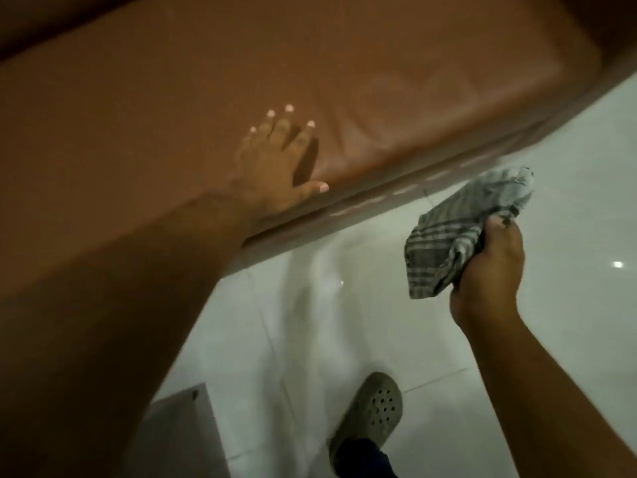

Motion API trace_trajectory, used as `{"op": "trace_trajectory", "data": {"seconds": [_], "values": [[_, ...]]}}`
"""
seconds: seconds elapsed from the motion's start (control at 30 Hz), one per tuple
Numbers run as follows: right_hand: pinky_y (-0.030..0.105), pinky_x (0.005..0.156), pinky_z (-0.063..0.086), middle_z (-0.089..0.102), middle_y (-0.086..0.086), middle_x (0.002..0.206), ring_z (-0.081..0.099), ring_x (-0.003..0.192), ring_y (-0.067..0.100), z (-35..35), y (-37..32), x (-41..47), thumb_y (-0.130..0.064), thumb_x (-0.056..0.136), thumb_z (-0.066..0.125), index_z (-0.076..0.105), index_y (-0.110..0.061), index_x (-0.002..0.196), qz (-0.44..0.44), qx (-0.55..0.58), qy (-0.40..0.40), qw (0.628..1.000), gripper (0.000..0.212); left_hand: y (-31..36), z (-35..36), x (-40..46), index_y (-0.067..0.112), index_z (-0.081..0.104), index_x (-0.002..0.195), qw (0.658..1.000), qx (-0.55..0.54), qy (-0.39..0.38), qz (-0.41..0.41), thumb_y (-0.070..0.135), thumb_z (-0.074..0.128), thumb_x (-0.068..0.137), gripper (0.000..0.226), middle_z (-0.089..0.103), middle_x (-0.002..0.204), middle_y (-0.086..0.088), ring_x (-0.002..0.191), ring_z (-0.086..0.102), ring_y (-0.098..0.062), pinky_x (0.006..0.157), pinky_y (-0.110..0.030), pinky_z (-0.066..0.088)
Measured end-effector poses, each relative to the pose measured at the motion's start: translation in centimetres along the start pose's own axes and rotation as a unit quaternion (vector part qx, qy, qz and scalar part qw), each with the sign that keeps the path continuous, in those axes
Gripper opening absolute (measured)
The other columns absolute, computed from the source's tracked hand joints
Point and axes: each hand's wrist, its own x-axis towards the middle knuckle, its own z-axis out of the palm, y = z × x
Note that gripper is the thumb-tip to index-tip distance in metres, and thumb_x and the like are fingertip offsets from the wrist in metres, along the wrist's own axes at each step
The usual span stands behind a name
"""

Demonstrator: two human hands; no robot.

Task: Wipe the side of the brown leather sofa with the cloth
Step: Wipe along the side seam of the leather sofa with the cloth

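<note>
2 hands are in view. The left hand [275, 163] lies flat, fingers spread, on the brown leather sofa [396, 91], grasping nothing. The right hand [489, 267] is clenched on a bunched checked cloth [458, 229], held over the white tiled floor [568, 219] and clear of the leather. The sofa's side lies up and left of that grip; its lower edge, the long axis, runs from lower left to upper right. The cloth's free end points toward that edge. The right hand is judged nearer for the wipe. A foot in a grey clog [370, 408] stands below.
</note>
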Motion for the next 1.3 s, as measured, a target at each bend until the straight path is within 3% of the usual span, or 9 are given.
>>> {"op": "trace_trajectory", "data": {"seconds": [0.23, 0.47, 0.63, 0.67, 0.77, 0.9, 1.03, 1.2, 1.3], "values": [[0.036, 0.089, 0.058, 0.070, 0.003, 0.113, 0.070, 0.100, 0.016, -2.8, 1.9, 10.4, -0.024, 0.109, 0.037, 0.056, -0.010, 0.128, 0.005, 0.083, 0.084, 0.993, 0.030, 12.3, -2.5, 19.7, 0.036, -0.001, 0.156, 0.960, 0.156, 0.013, 0.232, 0.094, 0.028, 0.073, 0.105, -0.009, 0.167, -0.009, 0.153, -0.006, -0.039, 0.120, -0.064, 0.003], [0.045, 0.107, 0.052, 0.065, 0.011, 0.133, 0.065, 0.118, 0.025, 0.1, 6.5, 18.2, -0.029, 0.109, 0.038, 0.054, -0.013, 0.135, 0.051, 0.143, 0.126, 0.980, 0.034, 16.6, 1.6, 26.7, 0.038, -0.002, 0.155, 0.950, 0.120, 0.080, 0.278, 0.096, 0.020, 0.066, 0.109, -0.002, 0.168, -0.009, 0.152, -0.003, -0.043, 0.115, -0.072, 0.004], [0.026, 0.082, 0.056, 0.066, 0.020, 0.094, 0.064, 0.083, 0.037, 5.0, 7.8, 24.4, -0.029, 0.110, 0.037, 0.056, -0.009, 0.129, 0.050, 0.157, 0.104, 0.981, 0.034, 15.7, 3.3, 27.5, 0.030, 0.004, 0.158, 0.940, 0.109, 0.131, 0.297, 0.092, 0.022, 0.070, 0.108, 0.003, 0.167, -0.013, 0.152, 0.002, -0.044, 0.115, -0.070, 0.006], [0.029, 0.083, 0.055, 0.066, 0.014, 0.093, 0.065, 0.084, 0.033, 5.5, 8.5, 25.2, -0.036, 0.108, 0.039, 0.060, -0.013, 0.123, 0.044, 0.152, 0.098, 0.983, 0.034, 15.6, 3.5, 27.5, 0.029, 0.006, 0.158, 0.938, 0.103, 0.139, 0.301, 0.091, 0.022, 0.071, 0.108, 0.005, 0.167, -0.014, 0.152, 0.003, -0.045, 0.115, -0.070, 0.007], [0.044, 0.111, 0.047, 0.063, 0.003, 0.141, 0.058, 0.131, 0.025, 6.2, 11.6, 26.2, -0.058, 0.098, 0.039, 0.054, -0.033, 0.142, -0.005, 0.117, 0.068, 0.991, 0.052, 15.5, 4.0, 27.8, 0.025, 0.012, 0.158, 0.932, 0.091, 0.160, 0.311, 0.091, 0.022, 0.073, 0.107, 0.010, 0.166, -0.016, 0.151, 0.007, -0.045, 0.115, -0.070, 0.009], [0.049, 0.130, 0.003, 0.017, -0.001, 0.171, 0.001, 0.159, 0.022, 8.1, 12.6, 27.2, -0.057, 0.096, 0.031, 0.018, -0.090, 0.118, -0.129, 0.004, 0.074, 0.989, 0.042, 15.6, 4.3, 28.0, 0.024, 0.013, 0.157, 0.925, 0.084, 0.180, 0.323, 0.090, 0.021, 0.075, 0.106, 0.013, 0.165, -0.018, 0.151, 0.008, -0.044, 0.116, -0.067, 0.008], [0.058, 0.127, 0.017, 0.026, -0.001, 0.169, 0.015, 0.158, 0.024, 9.5, 11.7, 31.2, -0.073, 0.086, 0.033, 0.044, -0.074, 0.124, -0.089, 0.127, 0.091, 0.984, 0.039, 15.6, 4.1, 28.0, 0.014, 0.019, 0.156, 0.920, 0.072, 0.180, 0.339, 0.088, 0.024, 0.078, 0.107, 0.015, 0.163, -0.024, 0.149, 0.011, -0.050, 0.116, -0.070, 0.011], [0.060, 0.125, 0.020, 0.026, 0.004, 0.169, 0.017, 0.157, 0.029, 7.2, 7.6, 37.6, -0.050, 0.087, 0.030, 0.042, -0.043, 0.141, -0.145, 0.131, 0.173, 0.965, 0.056, 15.6, 4.2, 28.4, 0.014, 0.017, 0.155, 0.917, 0.048, 0.173, 0.355, 0.086, 0.028, 0.080, 0.105, 0.013, 0.162, -0.027, 0.149, 0.014, -0.050, 0.112, -0.074, 0.017], [0.057, 0.127, 0.019, 0.029, 0.009, 0.167, 0.021, 0.156, 0.029, 5.7, 7.1, 40.2, -0.056, 0.086, 0.028, 0.035, -0.020, 0.153, -0.148, 0.111, 0.184, 0.965, 0.076, 16.0, 4.4, 28.1, 0.016, 0.018, 0.155, 0.921, 0.056, 0.183, 0.339, 0.087, 0.026, 0.079, 0.105, 0.015, 0.163, -0.025, 0.150, 0.010, -0.047, 0.116, -0.070, 0.010]]}}
